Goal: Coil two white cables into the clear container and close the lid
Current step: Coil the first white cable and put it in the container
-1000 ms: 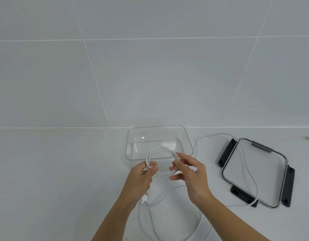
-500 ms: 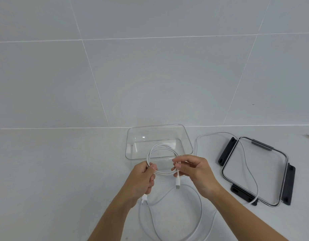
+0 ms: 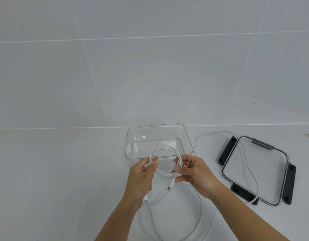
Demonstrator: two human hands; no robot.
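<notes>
Plug (image 3: 169, 187) now dangles below coil (image 3: 165, 146); second cable (image 3: 201, 206) cut off below.

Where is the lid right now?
Head view: the lid lies on the counter at right, beside the clear container, with the loose white cable draped across it.

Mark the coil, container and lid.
coil (image 3: 165, 147): head view, top arc of the loop.
container (image 3: 130, 143): head view, left wall.
lid (image 3: 266, 168): head view, bare clear panel.
</notes>
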